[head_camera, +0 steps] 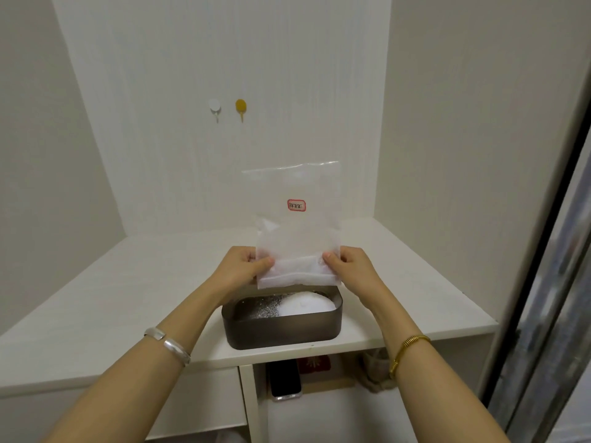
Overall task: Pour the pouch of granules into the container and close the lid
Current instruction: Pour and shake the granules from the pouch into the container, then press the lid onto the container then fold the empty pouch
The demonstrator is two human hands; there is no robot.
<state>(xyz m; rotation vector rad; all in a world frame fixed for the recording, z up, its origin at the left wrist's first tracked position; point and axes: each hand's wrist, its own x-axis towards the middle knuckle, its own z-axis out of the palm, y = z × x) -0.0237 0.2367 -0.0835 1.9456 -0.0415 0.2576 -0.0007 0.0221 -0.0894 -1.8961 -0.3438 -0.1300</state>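
The pouch hung upside down, mouth just above the container, pinched at its lower corners by the left hand and right hand. A white heap already lay inside, so pouring looked nearly done; no lid was visible. Its red-framed label was unreadable.

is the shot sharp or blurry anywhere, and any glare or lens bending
Head view: soft, even indoor light, no hard shadows; faint sheen along the top edge of the pouch; both hands and the container reasonably sharp; the dark frame at right is smeared and bowed by the wide-angle lens.
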